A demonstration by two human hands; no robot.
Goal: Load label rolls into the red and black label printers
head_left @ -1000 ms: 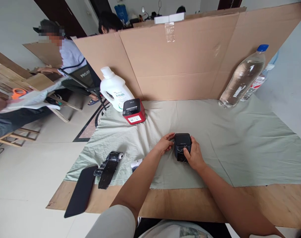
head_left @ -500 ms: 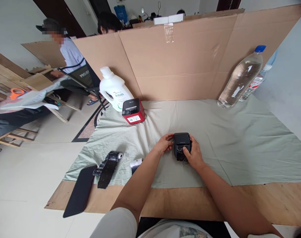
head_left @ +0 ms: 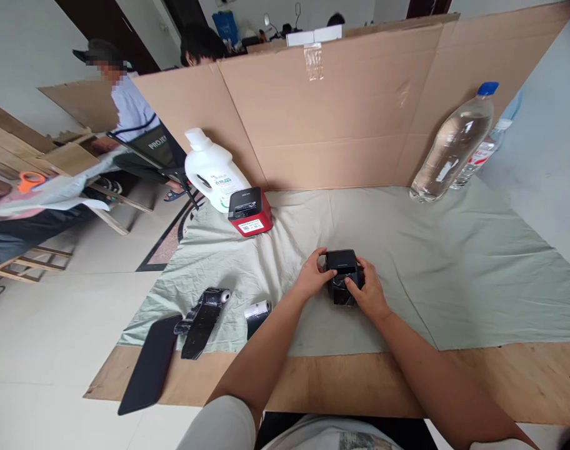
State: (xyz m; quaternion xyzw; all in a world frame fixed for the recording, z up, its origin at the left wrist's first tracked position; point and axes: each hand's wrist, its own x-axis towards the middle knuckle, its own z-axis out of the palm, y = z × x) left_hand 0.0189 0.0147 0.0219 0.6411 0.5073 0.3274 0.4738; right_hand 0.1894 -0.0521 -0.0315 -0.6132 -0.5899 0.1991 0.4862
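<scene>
A small black label printer (head_left: 341,259) stands on the cloth in front of me, with a glossy black strip (head_left: 344,297) at its front. My left hand (head_left: 314,275) grips its left side, the thumb lying on the front edge of the lid. On the right side my right hand (head_left: 370,290) holds it, thumb pressed on the front face near the strip. Left of my forearm lies a small roll (head_left: 258,307) with a black tail, partly covered by the arm. A longer unrolled black roll (head_left: 210,315) rests further left beside a dark flat phone-like slab (head_left: 149,365).
At the back left, a red and black printer (head_left: 250,215) stands before a white detergent jug (head_left: 217,172). A cardboard panel (head_left: 332,137) walls off the back. A large water bottle (head_left: 458,144) leans at the right. A seated person (head_left: 130,103) is beyond the table.
My left thumb has moved onto the front edge of the printer's lid, and the left hand has come closer over it. The right hand keeps its hold.
</scene>
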